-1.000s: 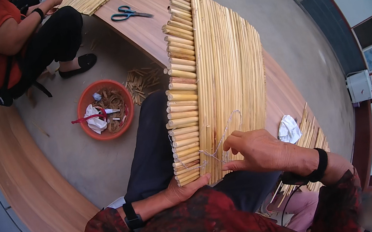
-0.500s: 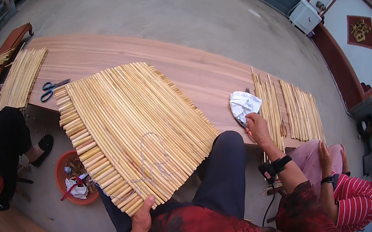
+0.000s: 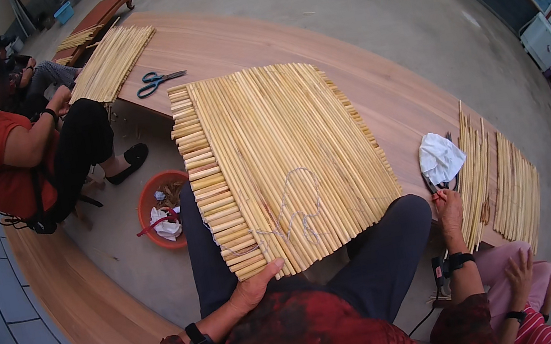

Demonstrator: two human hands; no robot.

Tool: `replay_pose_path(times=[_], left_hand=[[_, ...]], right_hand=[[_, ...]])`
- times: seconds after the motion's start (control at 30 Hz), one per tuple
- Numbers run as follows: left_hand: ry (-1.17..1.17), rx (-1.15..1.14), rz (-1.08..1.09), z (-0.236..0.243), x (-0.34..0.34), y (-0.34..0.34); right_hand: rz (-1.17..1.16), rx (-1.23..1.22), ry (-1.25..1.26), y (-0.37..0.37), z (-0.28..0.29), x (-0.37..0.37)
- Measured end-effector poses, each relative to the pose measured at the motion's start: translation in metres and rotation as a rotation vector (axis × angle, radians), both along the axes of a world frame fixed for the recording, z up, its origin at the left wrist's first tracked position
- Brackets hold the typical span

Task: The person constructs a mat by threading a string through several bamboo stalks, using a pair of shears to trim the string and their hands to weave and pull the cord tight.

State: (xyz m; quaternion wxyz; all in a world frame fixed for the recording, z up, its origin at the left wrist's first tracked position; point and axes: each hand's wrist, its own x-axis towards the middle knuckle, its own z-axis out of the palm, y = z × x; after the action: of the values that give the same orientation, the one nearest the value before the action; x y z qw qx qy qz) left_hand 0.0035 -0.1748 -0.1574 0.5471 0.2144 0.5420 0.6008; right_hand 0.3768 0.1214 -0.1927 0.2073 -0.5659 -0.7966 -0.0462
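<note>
A mat of straw-coloured stalks [image 3: 287, 155] slopes across my lap and against the table edge. A row of short cut stalks lines its left side, and a thin pale thread [image 3: 306, 200] lies loosely looped on its near part. My left hand [image 3: 259, 285] grips the mat's near left corner, thumb on top. At the table's right, my right hand [image 3: 448, 207] is closed, fingertips together by a small red part beneath a white cloth [image 3: 442, 159]. Dark curved tool parts show around the cloth; their kind is unclear.
Blue-handled scissors [image 3: 158, 81] lie on the wooden table [image 3: 232, 41] beyond the mat. Loose stalks [image 3: 474, 175] and another mat [image 3: 515, 190] are at the right. An orange basin [image 3: 148, 211] holds scraps. A co-worker in orange [image 3: 9, 151] sits left, another in pink trousers [image 3: 493, 274] right.
My view has swung to the left, so the scene sits further right and the left co-worker shows more fully. My left hand still grips the mat; my right hand stays by the cloth.
</note>
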Motion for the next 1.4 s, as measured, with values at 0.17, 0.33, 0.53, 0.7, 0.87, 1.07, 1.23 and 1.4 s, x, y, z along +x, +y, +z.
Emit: replay_pose_path(times=[0.17, 0.33, 0.53, 0.7, 0.87, 1.07, 1.23, 1.4], left_hand=[[0.01, -0.018, -0.171, 0.003, -0.004, 0.001], [-0.075, -0.045, -0.321, 0.013, -0.017, -0.013], [0.224, -0.175, -0.664, 0.045, -0.045, -0.036], [0.466, -0.134, -0.814, 0.075, -0.056, -0.039], [0.367, 0.004, -0.766, 0.102, -0.053, -0.012], [0.04, 0.022, -0.656, 0.096, 0.0, 0.022], [-0.02, 0.274, -0.591, 0.071, 0.017, 0.024], [-0.142, 0.015, -0.586, 0.051, 0.009, 0.007]], right_hand=[[-0.068, -0.019, -0.032, 0.003, -0.016, 0.02], [-0.14, -0.1, -0.196, 0.003, -0.009, 0.014], [-0.175, -0.193, -0.083, -0.001, 0.001, 0.007], [-0.127, -0.37, 0.013, -0.007, 0.012, 0.01], [-0.028, -0.561, 0.472, -0.04, 0.066, -0.002], [0.378, -1.004, 1.057, -0.141, 0.154, -0.103], [0.611, -1.009, 0.593, -0.196, 0.151, -0.17], [0.627, -0.962, 0.484, -0.208, 0.116, -0.192]])
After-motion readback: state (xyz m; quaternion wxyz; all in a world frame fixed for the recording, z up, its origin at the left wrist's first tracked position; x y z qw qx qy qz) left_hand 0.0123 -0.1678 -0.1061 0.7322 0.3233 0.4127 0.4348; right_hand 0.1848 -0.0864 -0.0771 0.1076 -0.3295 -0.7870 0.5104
